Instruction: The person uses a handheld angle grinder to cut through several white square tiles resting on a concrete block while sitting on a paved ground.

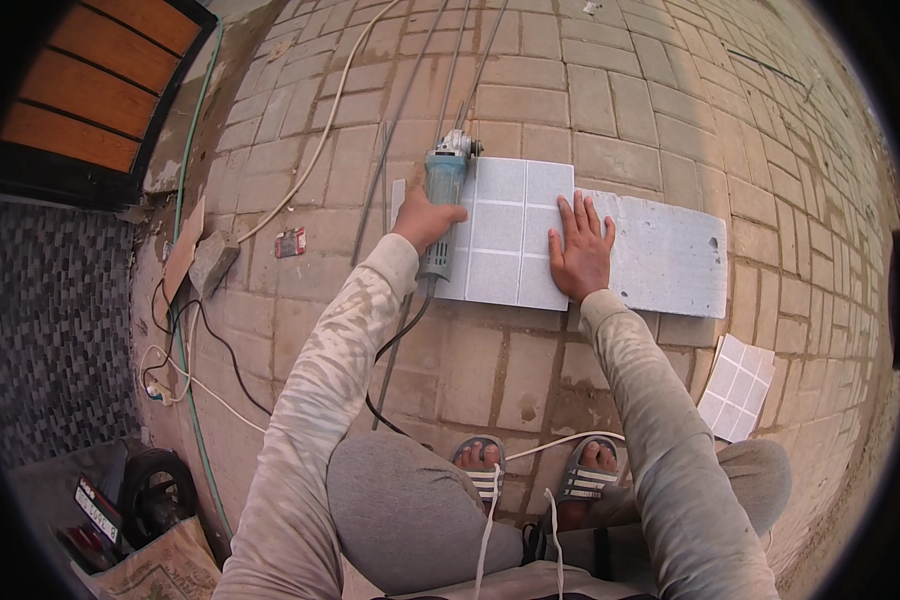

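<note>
My left hand (430, 218) is closed around the body of a blue-green angle grinder (445, 182). Its metal head points away from me, and a black cord trails from its rear end. The grinder is at the left part of a grey tile (498, 275) marked with white grid lines. Flat on the tile's right edge lies my right hand (581, 262), fingers spread. Under that edge, and reaching out to the right, is a pale grey block or slab (675, 255) with small pits. Whether the disc touches the tile cannot be made out.
Long thin metal bars (405, 95) run across the brick paving beside the grinder. A cut tile piece (738, 385) lies at right. Leftward are a red packet (290, 242), a stone chunk (213, 263), a cream cable (322, 130) and a green hose (182, 170).
</note>
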`<state>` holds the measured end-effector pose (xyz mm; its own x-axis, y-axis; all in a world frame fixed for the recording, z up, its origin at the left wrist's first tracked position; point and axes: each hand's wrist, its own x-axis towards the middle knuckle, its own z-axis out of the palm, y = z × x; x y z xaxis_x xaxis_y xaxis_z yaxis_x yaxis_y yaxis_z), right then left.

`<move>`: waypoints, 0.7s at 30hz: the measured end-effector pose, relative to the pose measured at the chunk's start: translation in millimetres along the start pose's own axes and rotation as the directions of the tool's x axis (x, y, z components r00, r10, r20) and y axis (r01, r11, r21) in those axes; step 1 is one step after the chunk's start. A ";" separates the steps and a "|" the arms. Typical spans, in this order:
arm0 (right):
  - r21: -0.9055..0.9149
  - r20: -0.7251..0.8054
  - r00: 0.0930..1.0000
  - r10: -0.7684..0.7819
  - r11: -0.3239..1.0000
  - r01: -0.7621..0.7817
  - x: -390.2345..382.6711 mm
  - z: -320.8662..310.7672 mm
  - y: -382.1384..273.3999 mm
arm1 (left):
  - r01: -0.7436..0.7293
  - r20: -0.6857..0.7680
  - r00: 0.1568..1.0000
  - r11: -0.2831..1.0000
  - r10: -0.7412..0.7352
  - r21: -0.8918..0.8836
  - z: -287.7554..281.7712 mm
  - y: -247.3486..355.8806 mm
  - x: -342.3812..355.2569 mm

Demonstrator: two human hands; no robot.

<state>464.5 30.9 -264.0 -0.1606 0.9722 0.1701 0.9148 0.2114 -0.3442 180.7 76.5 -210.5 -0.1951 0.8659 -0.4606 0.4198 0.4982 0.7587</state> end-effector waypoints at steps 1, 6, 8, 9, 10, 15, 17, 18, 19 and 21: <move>0.001 0.000 1.000 0.000 1.000 0.000 0.1 -0.1 -0.4 | -0.003 -0.006 1.000 1.000 0.003 0.003 -0.1 1.4 -1.1; 0.003 0.004 1.000 0.005 1.000 -0.005 -1.0 -0.5 1.1 | -0.024 0.027 0.999 1.000 0.024 -0.019 1.0 7.1 -5.7; 0.004 -0.004 1.000 0.000 1.000 0.000 -0.2 -0.7 -0.6 | -0.024 0.002 1.000 1.000 0.024 -0.013 -0.6 4.0 -3.0; 0.004 -0.003 1.000 0.000 1.000 0.000 0.1 -0.8 -1.5 | -0.024 0.001 1.000 1.000 0.024 -0.012 -1.3 2.0 -2.3; 0.002 -0.002 1.000 0.001 1.000 -0.001 0.0 -0.5 -1.2 | -0.015 -0.003 1.000 1.000 0.015 -0.008 -0.8 1.3 -2.5; 0.006 -0.011 1.000 -0.002 1.000 0.002 -0.3 1.1 -0.4 | -0.045 -0.006 0.999 0.999 0.045 -0.027 0.1 -2.7 -4.5; 0.003 -0.018 1.000 -0.003 1.000 0.003 -0.5 0.2 1.9 | -0.015 0.009 1.000 1.000 0.015 -0.018 2.3 -0.8 -4.6; 0.001 -0.018 1.000 -0.001 1.000 0.001 -0.9 -0.1 3.0 | -0.015 0.012 1.000 1.000 0.015 -0.019 3.3 0.0 -4.7; 0.005 -0.018 1.000 -0.002 1.000 0.002 -0.5 0.1 1.3 | -0.017 0.009 1.000 1.000 0.017 -0.017 1.2 -2.5 -3.5; 0.011 -0.022 1.000 -0.007 1.000 0.007 0.1 0.7 -2.5 | -0.019 0.005 1.000 1.000 0.019 -0.014 -1.7 -7.9 -1.8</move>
<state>462.0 30.5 -263.9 -0.1587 0.9684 0.1922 0.9094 0.2192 -0.3535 176.2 71.2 -214.9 -0.1830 0.8749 -0.4484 0.4108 0.4824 0.7736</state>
